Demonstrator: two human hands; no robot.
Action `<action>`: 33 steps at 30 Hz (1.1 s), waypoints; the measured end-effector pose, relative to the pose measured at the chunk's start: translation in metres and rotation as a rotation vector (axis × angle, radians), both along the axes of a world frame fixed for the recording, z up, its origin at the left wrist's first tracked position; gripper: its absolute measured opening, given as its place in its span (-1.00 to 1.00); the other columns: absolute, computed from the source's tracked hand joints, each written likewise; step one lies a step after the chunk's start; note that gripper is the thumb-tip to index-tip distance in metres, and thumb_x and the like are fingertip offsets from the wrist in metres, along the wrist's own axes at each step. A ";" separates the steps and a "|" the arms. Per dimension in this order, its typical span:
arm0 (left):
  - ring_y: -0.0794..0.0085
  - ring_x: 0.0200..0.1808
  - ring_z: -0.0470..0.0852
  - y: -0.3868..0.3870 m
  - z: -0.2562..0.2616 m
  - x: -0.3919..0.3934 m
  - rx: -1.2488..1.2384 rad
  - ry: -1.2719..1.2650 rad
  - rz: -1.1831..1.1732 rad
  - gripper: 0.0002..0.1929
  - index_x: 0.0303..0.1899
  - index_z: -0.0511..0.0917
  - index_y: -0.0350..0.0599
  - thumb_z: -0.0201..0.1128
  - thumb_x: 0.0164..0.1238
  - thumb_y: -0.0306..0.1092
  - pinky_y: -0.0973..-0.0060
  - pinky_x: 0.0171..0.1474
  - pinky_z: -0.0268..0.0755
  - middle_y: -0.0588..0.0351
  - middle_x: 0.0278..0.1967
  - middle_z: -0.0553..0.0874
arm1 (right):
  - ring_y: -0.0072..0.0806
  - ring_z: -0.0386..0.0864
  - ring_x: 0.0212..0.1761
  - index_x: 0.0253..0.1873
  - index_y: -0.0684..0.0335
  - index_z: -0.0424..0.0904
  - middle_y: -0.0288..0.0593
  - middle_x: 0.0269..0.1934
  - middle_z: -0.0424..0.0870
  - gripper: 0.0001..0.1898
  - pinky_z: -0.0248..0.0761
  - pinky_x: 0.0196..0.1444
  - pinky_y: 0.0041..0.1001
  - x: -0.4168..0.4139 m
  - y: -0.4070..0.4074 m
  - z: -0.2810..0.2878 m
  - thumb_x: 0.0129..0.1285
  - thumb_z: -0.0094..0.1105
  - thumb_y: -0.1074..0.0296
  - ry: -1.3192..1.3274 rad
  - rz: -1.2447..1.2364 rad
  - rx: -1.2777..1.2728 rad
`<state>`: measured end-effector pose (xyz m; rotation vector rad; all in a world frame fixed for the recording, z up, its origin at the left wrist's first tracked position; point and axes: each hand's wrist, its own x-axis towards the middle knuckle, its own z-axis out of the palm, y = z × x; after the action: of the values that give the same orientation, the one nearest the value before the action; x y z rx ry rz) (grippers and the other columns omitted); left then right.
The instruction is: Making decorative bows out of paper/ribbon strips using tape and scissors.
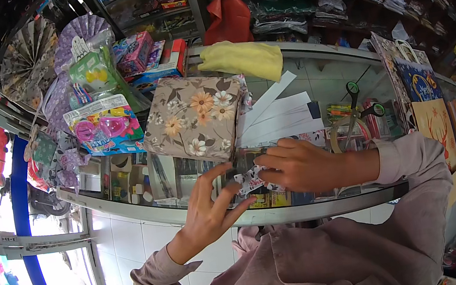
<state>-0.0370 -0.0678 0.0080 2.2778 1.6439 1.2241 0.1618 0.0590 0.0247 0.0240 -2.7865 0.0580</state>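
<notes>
My right hand [303, 166] pinches a small folded piece of white floral paper [248, 180] above the glass counter. Its fingers hide part of the piece. My left hand [212, 210] is at the paper's left side with fingers spread; whether a fingertip touches the paper is hard to tell. Just beyond the hands lies a flat parcel [193, 119] in brown paper printed with flowers. White paper strips [277, 117] fan out to its right. Black-and-green scissors [355, 111] rest farther right, beside a roll of tape [339, 136].
Packaged toy goggles [105, 128], boxes [163, 70] and pleated paper fans [79, 34] crowd the counter's left. A yellow cloth-like bundle [244, 59] lies at the back. Gift bags [429, 110] stand at right. The counter's metal front edge [266, 216] runs below my hands.
</notes>
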 end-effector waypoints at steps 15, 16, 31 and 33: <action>0.21 -0.28 0.63 0.000 -0.010 -0.010 -0.090 0.127 -0.094 -0.78 -0.16 0.68 -0.14 0.40 0.13 -0.46 0.37 -0.29 0.49 -0.01 -0.10 0.60 | -0.41 0.49 -0.13 -0.01 0.17 0.60 -0.20 0.04 0.51 -0.61 0.27 -0.12 -0.43 -0.024 0.028 0.029 -0.04 0.30 0.38 0.036 0.069 -0.157; 0.22 -0.28 0.63 0.000 -0.009 -0.010 -0.087 0.128 -0.080 -0.78 -0.16 0.68 -0.14 0.40 0.12 -0.46 0.38 -0.30 0.49 -0.01 -0.10 0.61 | -0.42 0.48 -0.10 0.05 0.16 0.58 -0.21 0.09 0.50 -0.52 0.28 -0.11 -0.43 -0.030 0.029 0.030 -0.08 0.34 0.36 0.121 0.057 -0.043; 0.17 -0.21 0.62 -0.002 -0.008 -0.014 -0.118 0.134 -0.062 -0.75 -0.10 0.65 -0.19 0.35 0.16 -0.45 0.33 -0.21 0.52 -0.01 -0.10 0.58 | -0.42 0.41 0.12 0.04 0.16 0.58 -0.39 -0.15 0.57 -0.47 0.30 0.08 -0.46 -0.077 0.059 0.017 -0.16 0.38 0.27 0.175 0.162 0.279; 0.17 -0.21 0.62 -0.003 -0.008 -0.015 -0.117 0.136 -0.056 -0.75 -0.10 0.65 -0.18 0.35 0.16 -0.45 0.33 -0.21 0.52 -0.01 -0.10 0.58 | -0.42 0.41 0.12 0.04 0.14 0.59 -0.39 -0.16 0.57 -0.49 0.30 0.08 -0.46 -0.076 0.063 0.023 -0.14 0.36 0.30 0.159 0.182 0.222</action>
<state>-0.0522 -0.0704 0.0002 2.3632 1.6341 0.9541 0.0854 0.1224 0.0477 0.3236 -2.6104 -0.1992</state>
